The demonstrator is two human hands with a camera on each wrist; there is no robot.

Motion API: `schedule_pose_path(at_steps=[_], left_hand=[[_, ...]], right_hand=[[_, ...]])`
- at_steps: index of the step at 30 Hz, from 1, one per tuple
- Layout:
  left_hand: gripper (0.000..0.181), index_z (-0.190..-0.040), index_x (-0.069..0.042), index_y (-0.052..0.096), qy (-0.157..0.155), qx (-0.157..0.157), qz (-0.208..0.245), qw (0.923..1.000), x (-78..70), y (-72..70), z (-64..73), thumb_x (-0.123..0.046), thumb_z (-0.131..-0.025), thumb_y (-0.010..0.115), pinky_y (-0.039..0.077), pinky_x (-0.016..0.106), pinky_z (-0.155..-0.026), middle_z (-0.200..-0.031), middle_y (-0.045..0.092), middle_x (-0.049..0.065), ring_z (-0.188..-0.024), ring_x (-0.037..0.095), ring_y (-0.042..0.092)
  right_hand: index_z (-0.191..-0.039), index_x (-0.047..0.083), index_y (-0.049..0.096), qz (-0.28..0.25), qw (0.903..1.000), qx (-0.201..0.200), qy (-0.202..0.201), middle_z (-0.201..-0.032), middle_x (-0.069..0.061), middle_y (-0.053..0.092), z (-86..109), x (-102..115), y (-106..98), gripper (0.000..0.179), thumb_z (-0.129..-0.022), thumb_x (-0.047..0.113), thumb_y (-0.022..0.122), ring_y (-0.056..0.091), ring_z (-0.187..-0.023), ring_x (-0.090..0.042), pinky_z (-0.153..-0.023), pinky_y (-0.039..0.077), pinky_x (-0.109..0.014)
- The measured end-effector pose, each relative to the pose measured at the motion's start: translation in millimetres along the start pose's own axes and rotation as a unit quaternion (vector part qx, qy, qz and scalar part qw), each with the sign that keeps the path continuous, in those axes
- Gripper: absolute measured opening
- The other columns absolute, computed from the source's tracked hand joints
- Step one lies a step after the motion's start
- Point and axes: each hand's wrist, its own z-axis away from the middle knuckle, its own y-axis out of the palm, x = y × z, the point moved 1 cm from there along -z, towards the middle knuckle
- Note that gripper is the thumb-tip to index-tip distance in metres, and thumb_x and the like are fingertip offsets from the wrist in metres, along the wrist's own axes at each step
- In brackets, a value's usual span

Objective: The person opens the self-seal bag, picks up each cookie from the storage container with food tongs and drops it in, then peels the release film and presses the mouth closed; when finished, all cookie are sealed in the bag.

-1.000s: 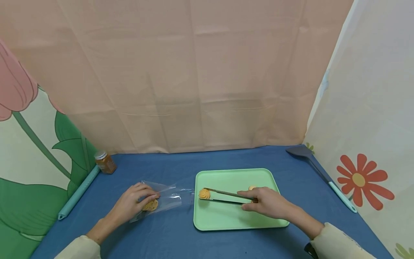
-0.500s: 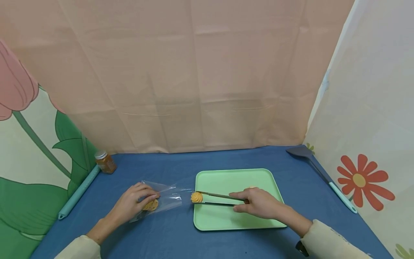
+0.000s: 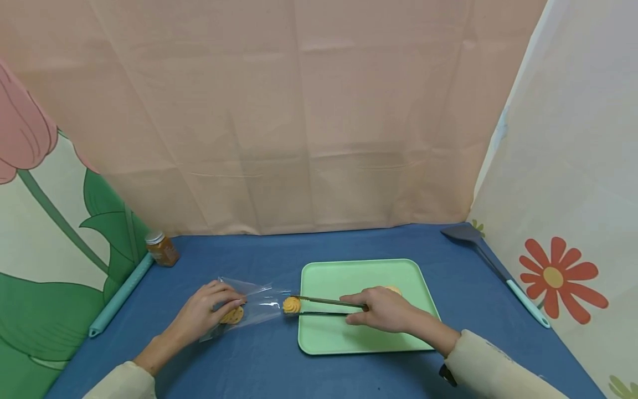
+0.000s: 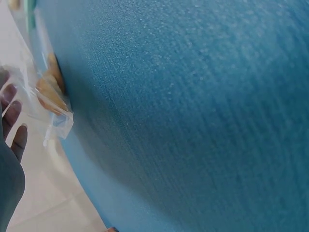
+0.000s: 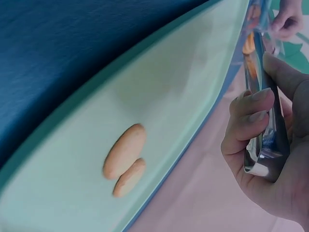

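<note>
My left hand (image 3: 204, 307) pinches a clear plastic bag (image 3: 266, 310) lying on the blue cloth, its mouth toward the tray. A chocolate-chip cookie (image 3: 232, 316) shows inside the bag by the thumb; in the left wrist view the bag holds more than one cookie (image 4: 50, 92). My right hand (image 3: 381, 310) grips metal tongs (image 3: 324, 301), whose tips hold a swirled golden cookie (image 3: 291, 304) right at the bag's mouth. Beneath the tongs lies a light green tray (image 3: 364, 271). Two cookies (image 5: 125, 152) rest on it in the right wrist view, mostly hidden behind my hand in the head view.
A dark spatula (image 3: 463, 234) with a turquoise handle lies along the right edge. At the back left stands a brown jar (image 3: 162, 250) with a silver lid, beside a long turquoise rod (image 3: 122, 299). Fabric walls (image 3: 299, 111) border the table.
My right hand has carried the tongs and swirled cookie leftward, from over the tray past its left rim to the bag's mouth. My left hand and the bag have stayed in place.
</note>
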Motion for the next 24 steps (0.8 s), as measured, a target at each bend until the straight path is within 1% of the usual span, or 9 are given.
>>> schedule_pose_path(at_steps=[3,6,10,13,15,18,20,22,24], left_hand=[[0.013,-0.1,-0.029,0.079,-0.008,0.006,-0.004,0.9999,-0.8,-1.0,-0.2,-0.022,-0.089,0.077,0.052,0.03,-0.076,-0.096,0.067,-0.024,-0.09,-0.003,0.057],[0.013,-0.1,-0.029,0.079,-0.01,0.008,-0.003,0.9999,-1.0,-1.6,-0.2,-0.022,-0.089,0.077,0.052,0.03,-0.076,-0.096,0.067,-0.024,-0.09,-0.003,0.057],[0.014,-0.1,-0.029,0.079,-0.004,0.005,0.004,1.0,-0.5,-2.0,0.0,-0.021,-0.088,0.078,0.051,0.029,-0.075,-0.096,0.067,-0.023,-0.09,-0.003,0.057],[0.015,-0.1,-0.028,0.079,0.004,0.002,0.008,1.0,-0.1,-1.9,-0.3,-0.019,-0.088,0.078,0.05,0.028,-0.073,-0.095,0.068,-0.022,-0.088,-0.003,0.056],[0.015,-0.099,-0.027,0.079,0.008,0.0,0.01,0.9999,0.2,-1.6,-0.6,-0.018,-0.088,0.078,0.05,0.027,-0.072,-0.095,0.067,-0.022,-0.087,-0.003,0.056],[0.015,-0.099,-0.027,0.079,0.012,-0.003,0.013,0.9998,0.7,-1.0,-0.7,-0.017,-0.087,0.078,0.049,0.026,-0.071,-0.095,0.067,-0.023,-0.086,-0.004,0.055],[0.015,-0.099,-0.027,0.079,0.013,-0.003,0.015,0.9998,0.7,-0.7,-0.5,-0.017,-0.087,0.078,0.049,0.025,-0.07,-0.095,0.067,-0.023,-0.086,-0.004,0.055],[0.015,-0.098,-0.027,0.078,0.014,-0.005,0.014,0.9998,0.3,-0.7,-0.4,-0.018,-0.087,0.078,0.048,0.024,-0.07,-0.095,0.066,-0.024,-0.086,-0.004,0.055],[0.015,-0.098,-0.029,0.078,0.014,-0.006,0.011,0.9998,-0.2,-0.8,-0.6,-0.019,-0.087,0.079,0.048,0.024,-0.069,-0.095,0.066,-0.024,-0.086,-0.004,0.055]], right_hand=[[-0.136,0.022,0.064,-0.006,0.9999,0.009,-0.006,-0.048,0.011,0.044,-6.7,3.9,1.7,0.047,-0.094,0.04,0.07,0.03,-0.043,-0.001,-0.044,0.024,-0.02],[-0.137,0.022,0.064,-0.009,0.9997,0.019,-0.01,-0.053,0.008,0.052,-13.4,8.1,3.9,0.047,-0.094,0.039,0.07,0.032,-0.044,-0.002,-0.045,0.026,-0.02],[-0.137,0.023,0.064,-0.005,0.9996,0.025,-0.015,-0.063,0.005,0.061,-22.3,14.6,6.4,0.046,-0.094,0.039,0.069,0.038,-0.048,-0.002,-0.049,0.031,-0.021],[-0.137,0.023,0.063,0.0,0.9995,0.025,-0.021,-0.066,0.001,0.065,-28.5,20.0,8.1,0.046,-0.094,0.038,0.07,0.04,-0.05,-0.001,-0.05,0.032,-0.02],[-0.137,0.023,0.064,0.0,0.9994,0.024,-0.025,-0.08,0.0,0.073,-32.7,23.6,9.6,0.046,-0.094,0.038,0.07,0.043,-0.052,0.001,-0.051,0.033,-0.02],[-0.137,0.022,0.064,0.001,0.9992,0.025,-0.03,-0.09,-0.002,0.076,-39.4,29.2,12.3,0.046,-0.094,0.038,0.07,0.046,-0.053,0.001,-0.052,0.035,-0.02],[-0.137,0.023,0.064,0.001,0.9992,0.025,-0.032,-0.103,0.0,0.077,-44.1,32.9,14.7,0.046,-0.093,0.038,0.071,0.049,-0.054,0.0,-0.052,0.037,-0.021],[-0.136,0.024,0.064,0.009,0.9992,0.025,-0.031,-0.104,0.001,0.077,-48.9,36.6,17.1,0.046,-0.093,0.038,0.071,0.052,-0.057,0.001,-0.053,0.038,-0.021],[-0.136,0.025,0.064,0.012,0.9991,0.027,-0.031,-0.112,0.002,0.076,-53.5,40.3,19.4,0.046,-0.093,0.038,0.071,0.052,-0.057,0.001,-0.053,0.038,-0.021]])
